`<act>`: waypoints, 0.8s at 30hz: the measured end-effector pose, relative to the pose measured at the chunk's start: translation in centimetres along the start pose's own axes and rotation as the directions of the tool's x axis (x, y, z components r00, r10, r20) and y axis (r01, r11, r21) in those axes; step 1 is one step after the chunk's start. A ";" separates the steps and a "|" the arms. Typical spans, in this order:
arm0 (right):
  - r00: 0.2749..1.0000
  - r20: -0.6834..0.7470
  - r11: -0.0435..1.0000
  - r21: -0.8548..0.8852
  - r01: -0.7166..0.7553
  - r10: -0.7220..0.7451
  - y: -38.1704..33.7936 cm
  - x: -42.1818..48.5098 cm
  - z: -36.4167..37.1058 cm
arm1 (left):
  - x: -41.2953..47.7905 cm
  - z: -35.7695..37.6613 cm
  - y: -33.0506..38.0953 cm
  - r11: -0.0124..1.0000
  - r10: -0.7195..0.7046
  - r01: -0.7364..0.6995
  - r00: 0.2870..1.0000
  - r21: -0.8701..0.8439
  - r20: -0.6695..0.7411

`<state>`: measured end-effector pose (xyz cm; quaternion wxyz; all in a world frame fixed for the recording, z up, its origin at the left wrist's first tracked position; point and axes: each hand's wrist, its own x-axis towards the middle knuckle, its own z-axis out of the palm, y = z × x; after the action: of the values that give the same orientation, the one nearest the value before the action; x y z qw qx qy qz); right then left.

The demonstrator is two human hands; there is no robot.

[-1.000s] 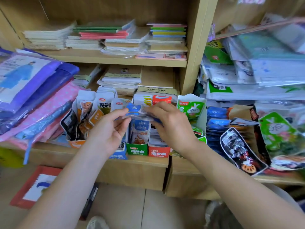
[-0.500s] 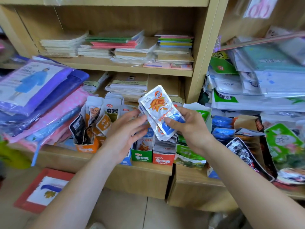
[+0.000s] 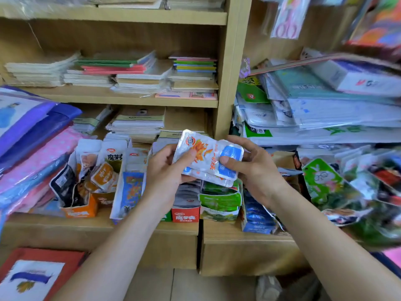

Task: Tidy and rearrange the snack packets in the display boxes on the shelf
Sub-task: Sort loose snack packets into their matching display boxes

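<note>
Squaring a stack is judged the step in hand: above the wooden shelf [image 3: 102,224] and its display boxes [image 3: 185,215], at frame centre, white-and-blue snack packets [image 3: 208,161] are pinched at either end by the left hand [image 3: 165,172] and right hand [image 3: 257,173]. Next, a matching box must be chosen. The packet count is hidden; goods at frame right are blurred.

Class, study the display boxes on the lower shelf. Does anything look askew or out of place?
Yes. In the orange box at the left, a dark packet and an orange packet lean out at mixed angles instead of standing in a row. Further right, green packets lie heaped loose on the shelf, seemingly unboxed.
</note>
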<state>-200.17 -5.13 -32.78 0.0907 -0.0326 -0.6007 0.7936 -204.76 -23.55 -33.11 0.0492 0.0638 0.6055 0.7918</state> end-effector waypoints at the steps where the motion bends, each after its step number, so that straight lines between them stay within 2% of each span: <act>1: 1.000 -0.012 1.000 -0.005 0.002 -0.002 -0.2 -0.2 -0.7 | 0.0 1.0 -0.4 0.999 -0.011 0.011 1.000 -0.037 -0.012; 5: 1.000 -0.008 0.998 -0.065 -0.005 0.004 0.3 -1.2 -3.2 | 0.3 4.5 -2.2 0.984 -0.049 0.035 0.996 -0.176 -0.081; 9: 0.991 -0.131 0.999 0.001 0.041 -0.040 0.4 -1.8 -5.5 | 0.3 7.8 -3.6 0.978 -0.062 0.047 0.996 -0.203 -0.068; 13: 0.954 -0.295 0.995 0.061 0.073 -0.052 -0.6 -1.9 -8.0 | 0.3 9.9 -4.1 1.000 -0.014 0.014 1.000 -0.011 0.014; 16: 0.939 -0.342 0.990 0.109 0.086 -0.044 -1.1 -1.3 -10.1 | 0.8 10.7 -3.8 0.985 0.058 -0.087 0.980 0.147 0.188; 20: 0.943 -0.332 0.982 0.166 0.089 -0.029 -1.7 -0.2 -11.8 | 2.0 11.7 -3.8 0.904 0.087 -0.211 0.943 0.373 0.322; 24: 0.953 -0.297 0.979 0.166 0.119 -0.066 -1.6 0.6 -12.8 | 2.4 12.5 -3.9 0.872 0.095 -0.262 0.919 0.413 0.383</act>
<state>-198.52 7.54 -34.75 0.2177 -0.1120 -0.5065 0.8267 -205.12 -10.21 -33.58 0.0652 0.2701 0.7470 0.6040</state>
